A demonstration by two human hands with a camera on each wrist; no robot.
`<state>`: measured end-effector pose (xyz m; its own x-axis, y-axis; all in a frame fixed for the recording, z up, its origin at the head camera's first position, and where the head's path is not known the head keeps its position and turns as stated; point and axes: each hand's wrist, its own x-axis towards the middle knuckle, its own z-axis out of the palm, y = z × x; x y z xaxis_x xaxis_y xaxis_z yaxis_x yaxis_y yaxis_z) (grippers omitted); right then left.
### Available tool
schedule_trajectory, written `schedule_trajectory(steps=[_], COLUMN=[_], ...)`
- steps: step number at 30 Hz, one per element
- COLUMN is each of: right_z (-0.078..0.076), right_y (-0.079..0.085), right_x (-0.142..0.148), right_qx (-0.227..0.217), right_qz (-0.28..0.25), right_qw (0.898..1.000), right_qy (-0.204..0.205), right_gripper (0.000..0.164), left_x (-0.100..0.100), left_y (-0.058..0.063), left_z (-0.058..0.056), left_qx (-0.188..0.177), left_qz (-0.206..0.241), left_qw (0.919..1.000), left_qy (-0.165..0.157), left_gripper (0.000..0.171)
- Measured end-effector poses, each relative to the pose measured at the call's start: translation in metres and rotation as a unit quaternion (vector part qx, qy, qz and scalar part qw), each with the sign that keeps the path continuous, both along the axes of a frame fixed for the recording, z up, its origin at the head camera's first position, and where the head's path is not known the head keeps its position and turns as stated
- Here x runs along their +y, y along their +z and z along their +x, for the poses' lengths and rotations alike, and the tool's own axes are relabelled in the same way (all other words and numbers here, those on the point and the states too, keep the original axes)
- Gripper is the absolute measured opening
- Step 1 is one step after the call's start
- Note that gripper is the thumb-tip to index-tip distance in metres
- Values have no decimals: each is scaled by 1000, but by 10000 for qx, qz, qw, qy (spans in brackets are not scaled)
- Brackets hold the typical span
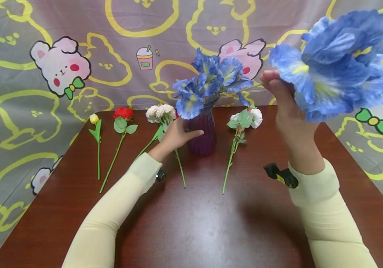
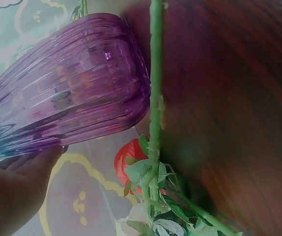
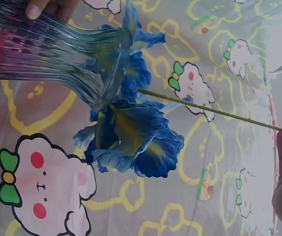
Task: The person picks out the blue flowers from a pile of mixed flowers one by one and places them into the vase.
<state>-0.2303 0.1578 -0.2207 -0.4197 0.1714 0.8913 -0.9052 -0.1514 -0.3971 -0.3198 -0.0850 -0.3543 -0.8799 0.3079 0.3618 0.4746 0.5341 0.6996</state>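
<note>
A ribbed glass vase (image 1: 202, 139), purple below and bluish toward its neck, stands on the brown table with blue irises (image 1: 208, 72) in its mouth. My left hand (image 1: 175, 134) holds the vase from the left; in the left wrist view its thumb and fingers lie around the upper part. My right hand (image 1: 295, 124) is raised at the right, pinching another blue iris (image 1: 339, 67) whose bloom hides part of the fingers in the head view. In the right wrist view, that iris's thin green stem (image 3: 214, 112) extends toward the vase's mouth, its tip near the blooms.
A yellow tulip (image 1: 94, 119), a red rose (image 1: 123, 113) and pale pink flowers (image 1: 161, 111) lie left of the vase. A white flower (image 1: 256, 118) lies to its right, stem toward me. Behind the table (image 1: 191, 223) hangs a cartoon-print curtain (image 1: 111, 22).
</note>
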Motion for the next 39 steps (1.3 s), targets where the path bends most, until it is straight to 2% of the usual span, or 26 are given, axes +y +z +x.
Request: schedule_trajectory(steps=[1, 2, 5, 12, 19, 23, 24, 26, 28, 30, 32, 36, 38, 39], right_z=[1, 1, -2, -10, -13, -15, -16, -17, -19, -23, -28, -35, -37, -38], right_y=[5, 8, 13, 13, 10, 5, 4, 2, 0, -3, -8, -18, -22, -23], right_x=[-1, -3, -8, -21, -35, -40, -41, -43, -45, -45, -45, -45, -44, -44], right_qx=[-206, -298, -378, -250, -105, -412, -458, -479, -475, -361, -444, -906, -983, -1076], right_qz=[-662, -801, -958, -406, -291, 124, 276, 744, 1181, 1641, 1911, 2295, 2463, 2458], right_qw=[9963, 9943, 9925, 9987, 9975, 9979, 9980, 9959, 9886, 9723, 9561, 9309, 9210, 9202], right_qy=[506, 630, 661, 152, 639, 477, 336, -197, -799, -1626, -2176, -2694, -2855, -2850], right_gripper=[9, 9, 8, 6, 11, 18, 20, 24, 30, 36, 44, 52, 53, 55], left_x=[0, 0, -1, -1, 0, 0, 0, 0, 0, 0, 0, 0, -1, -1], left_y=[0, 0, 0, 0, 0, 1, 1, 1, 1, 1, 1, 2, 1, 1], left_z=[0, 0, 0, 0, 1, 1, 1, 1, 1, 1, 1, 2, 2, 2], left_qx=[13, 27, 46, 71, 24, 66, 90, 145, 180, 190, 155, 84, 106, 128], left_qz=[-20, -44, -73, -102, -160, -202, -209, -208, -198, -170, -154, -125, -141, -152], left_qw=[10000, 10000, 9999, 9999, 9998, 9997, 9997, 9997, 9996, 9997, 9997, 9999, 9998, 9998], left_qy=[7, 24, 51, 53, 121, 116, 104, 56, 8, -35, -59, -76, -76, -83], left_gripper=[66, 66, 67, 71, 69, 68, 68, 68, 69, 70, 70, 71, 71, 71])
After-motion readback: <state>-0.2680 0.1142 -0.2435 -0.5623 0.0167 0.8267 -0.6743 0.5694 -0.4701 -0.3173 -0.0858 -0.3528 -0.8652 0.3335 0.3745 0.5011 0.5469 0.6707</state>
